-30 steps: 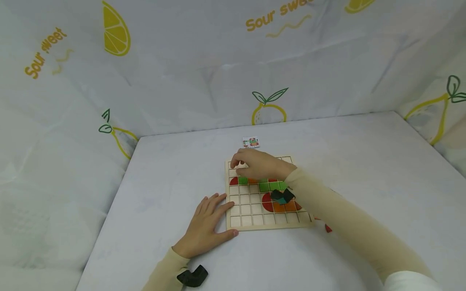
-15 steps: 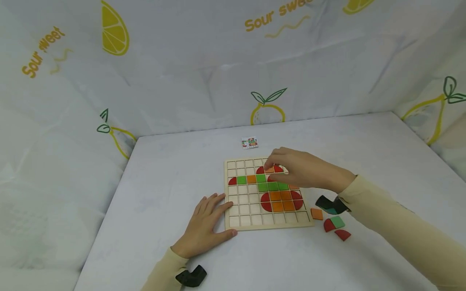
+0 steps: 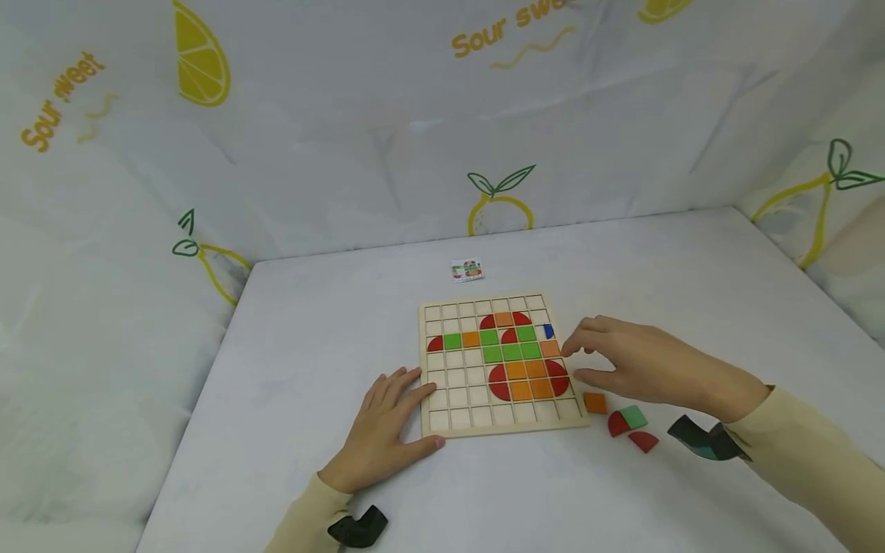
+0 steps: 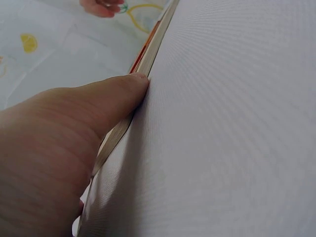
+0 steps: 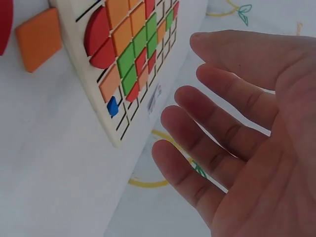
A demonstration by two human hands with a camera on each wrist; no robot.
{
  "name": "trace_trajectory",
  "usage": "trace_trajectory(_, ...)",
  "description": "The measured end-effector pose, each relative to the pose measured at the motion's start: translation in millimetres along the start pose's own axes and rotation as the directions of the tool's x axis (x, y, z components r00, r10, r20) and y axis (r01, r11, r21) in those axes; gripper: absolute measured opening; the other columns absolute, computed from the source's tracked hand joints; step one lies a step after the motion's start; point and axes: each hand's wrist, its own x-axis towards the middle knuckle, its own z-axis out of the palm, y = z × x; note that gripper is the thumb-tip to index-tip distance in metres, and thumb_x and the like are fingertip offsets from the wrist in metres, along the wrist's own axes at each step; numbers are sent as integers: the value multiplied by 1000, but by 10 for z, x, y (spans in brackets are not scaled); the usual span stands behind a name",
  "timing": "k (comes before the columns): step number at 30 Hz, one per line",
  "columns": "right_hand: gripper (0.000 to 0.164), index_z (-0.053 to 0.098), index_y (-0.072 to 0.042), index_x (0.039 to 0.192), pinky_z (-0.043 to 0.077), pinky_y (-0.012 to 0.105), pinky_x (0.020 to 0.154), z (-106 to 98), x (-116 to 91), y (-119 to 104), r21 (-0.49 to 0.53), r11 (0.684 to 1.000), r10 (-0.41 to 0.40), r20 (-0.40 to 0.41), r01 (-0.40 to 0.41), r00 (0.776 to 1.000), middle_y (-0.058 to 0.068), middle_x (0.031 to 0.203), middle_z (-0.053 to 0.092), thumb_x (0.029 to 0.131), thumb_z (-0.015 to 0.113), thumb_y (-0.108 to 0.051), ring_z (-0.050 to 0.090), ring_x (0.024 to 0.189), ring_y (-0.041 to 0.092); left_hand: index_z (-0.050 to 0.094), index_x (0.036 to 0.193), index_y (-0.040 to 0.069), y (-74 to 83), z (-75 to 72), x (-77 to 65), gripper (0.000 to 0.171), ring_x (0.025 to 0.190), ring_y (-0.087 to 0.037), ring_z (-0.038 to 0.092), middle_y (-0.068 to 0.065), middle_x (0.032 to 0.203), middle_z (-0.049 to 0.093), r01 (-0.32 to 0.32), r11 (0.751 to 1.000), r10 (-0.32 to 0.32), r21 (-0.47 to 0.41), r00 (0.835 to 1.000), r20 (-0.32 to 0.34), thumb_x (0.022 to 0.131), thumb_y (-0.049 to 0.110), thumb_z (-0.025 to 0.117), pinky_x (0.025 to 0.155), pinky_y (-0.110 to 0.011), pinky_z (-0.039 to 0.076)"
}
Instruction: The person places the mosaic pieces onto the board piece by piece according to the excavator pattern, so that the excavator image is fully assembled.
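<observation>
A wooden grid board (image 3: 508, 431) lies on the white table with red, green and orange tiles in its cells. My left hand (image 3: 383, 434) rests at its left side, fingertips on the rim and thumb at the near left corner. In the left wrist view the thumb (image 4: 116, 94) presses along the board's edge. Just off the right edge hovers my right hand (image 3: 632, 361), fingers loosely bent. The right wrist view shows nothing held by its fingers (image 5: 190, 133). Near that edge a small blue piece (image 3: 548, 331) sits in a cell, above a pale orange square (image 3: 549, 349).
Loose tiles lie to the board's near right: an orange square (image 3: 594, 403), a green square (image 3: 633, 417), and red quarter rounds (image 3: 644, 441), one touching the green square. Behind the board is a small printed pattern card (image 3: 468, 269). A lemon-print cloth (image 3: 332, 169) hangs at the back.
My right hand has swept from over the board's far left part to beyond its right edge, uncovering the tiles and the blue piece. The left hand stays at the board.
</observation>
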Motion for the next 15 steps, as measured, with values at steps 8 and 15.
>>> trace_trajectory(8,39,72,-19,118,64,37,81,221,-106,142,-23,997,74,89,-72,993,-4,115,68,84,82,-35,65,98,15,47,151,24,-10,10,-7,77,157,-27,21,-2,164,33,-3,1000,3,4,1000,-8,87,59,71,130,-51,12)
trace_trajectory(15,44,72,-20,115,64,35,77,372,-135,200,-47,995,96,101,-92,990,-7,104,68,79,86,-40,60,88,10,45,152,26,-6,1,-1,78,158,-25,19,0,165,31,5,1000,-5,-2,1000,12,87,60,70,131,-49,9)
